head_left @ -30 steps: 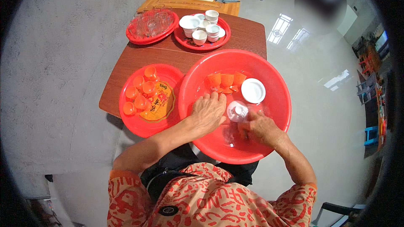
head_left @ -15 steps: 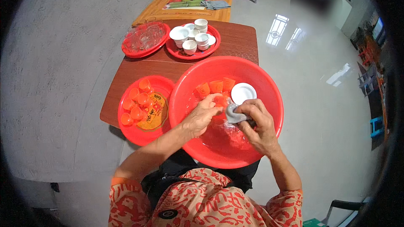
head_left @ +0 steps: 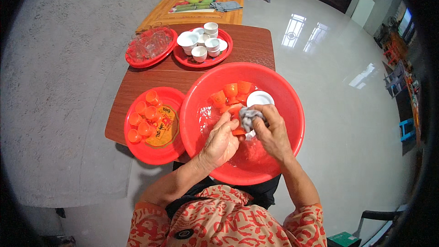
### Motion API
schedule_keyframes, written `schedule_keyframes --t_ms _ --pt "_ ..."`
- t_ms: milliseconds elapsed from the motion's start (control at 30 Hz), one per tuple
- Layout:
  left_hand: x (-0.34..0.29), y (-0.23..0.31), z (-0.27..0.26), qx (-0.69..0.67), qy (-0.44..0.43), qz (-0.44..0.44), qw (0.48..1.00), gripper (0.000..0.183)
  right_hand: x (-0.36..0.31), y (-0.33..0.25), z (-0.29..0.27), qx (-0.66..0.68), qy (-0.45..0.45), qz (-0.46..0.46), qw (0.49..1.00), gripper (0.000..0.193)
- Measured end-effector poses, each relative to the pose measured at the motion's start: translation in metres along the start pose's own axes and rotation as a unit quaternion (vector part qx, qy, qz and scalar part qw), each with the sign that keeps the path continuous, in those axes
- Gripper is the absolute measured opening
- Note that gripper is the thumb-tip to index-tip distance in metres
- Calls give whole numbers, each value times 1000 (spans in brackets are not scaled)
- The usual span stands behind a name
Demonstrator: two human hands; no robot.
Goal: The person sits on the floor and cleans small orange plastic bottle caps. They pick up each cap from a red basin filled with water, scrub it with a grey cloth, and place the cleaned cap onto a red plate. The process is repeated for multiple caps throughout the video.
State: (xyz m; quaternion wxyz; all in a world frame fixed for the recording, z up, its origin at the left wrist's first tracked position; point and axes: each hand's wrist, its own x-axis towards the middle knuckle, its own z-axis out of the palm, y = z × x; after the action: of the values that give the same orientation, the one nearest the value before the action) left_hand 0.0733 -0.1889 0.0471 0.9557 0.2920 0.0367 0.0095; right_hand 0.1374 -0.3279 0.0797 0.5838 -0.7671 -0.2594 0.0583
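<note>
With our left grip (head_left: 221, 143) holding an orange cup (head_left: 235, 111) inside the red basin (head_left: 289, 105) and our right grip (head_left: 271, 130) clenching a grey cloth (head_left: 250, 119) at its right side, we risk dropping it against the far cups (head_left: 231, 90) if cloth pressure overcomes our hold.
</note>
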Motion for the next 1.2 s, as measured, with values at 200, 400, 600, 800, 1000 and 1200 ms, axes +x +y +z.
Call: schedule_keyframes --t_ms 200,400,600,800,1000,1200 --pt "-1 7 7 30 24 37 999 45 -3 1 4 9 -46 -28 998 32" --pt "-2 8 1 44 3 27 999 49 -15 -5 15 -178 1 -232 956 47" --pt "-7 13 1 48 17 -3 999 50 -16 -21 7 -211 -36 -320 923 45" --pt "-7 10 4 26 -9 13 1000 51 -15 -15 2 -26 -21 -76 996 29" --pt "-7 11 8 9 -8 24 1000 43 -14 -8 12 -7 8 -15 1000 31" --pt "-4 8 -8 -26 46 16 998 36 -29 -12 26 -184 42 -242 952 47"
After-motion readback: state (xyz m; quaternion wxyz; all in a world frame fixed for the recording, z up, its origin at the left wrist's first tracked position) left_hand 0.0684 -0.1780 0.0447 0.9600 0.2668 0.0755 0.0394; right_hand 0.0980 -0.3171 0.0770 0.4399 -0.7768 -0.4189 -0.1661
